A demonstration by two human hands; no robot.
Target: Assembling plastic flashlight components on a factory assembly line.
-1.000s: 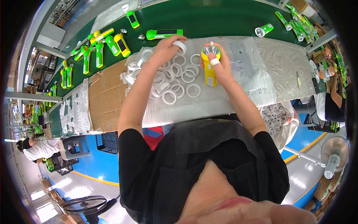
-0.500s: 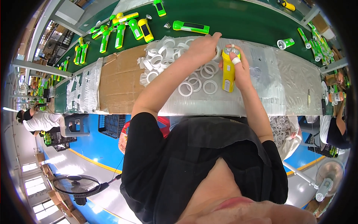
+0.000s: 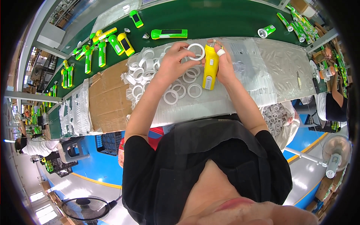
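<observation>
Here, near the tabletop's (image 3: 285,71) far edge, beside the green belt (image 3: 225,18): left hand (image 3: 173,62) pinching a white ring (image 3: 196,51), right hand (image 3: 224,63) gripping an upright yellow flashlight (image 3: 210,67); loose rings (image 3: 176,90) crowding leftward, bare plastic rightward.

A flattened brown cardboard sheet (image 3: 108,99) lies on my bench to my left, just beside the heap of white rings. Left of that, clear plastic bags (image 3: 75,112) lie flat in a pale stack. A clear plastic sheet (image 3: 262,71) covers the bench on my right. At my right hip an open white bag (image 3: 281,120) holds more rings. A brown carton (image 3: 300,4) stands at the far right, beyond the green belt. I see no labels, signs or screens clearly enough to tell.
</observation>
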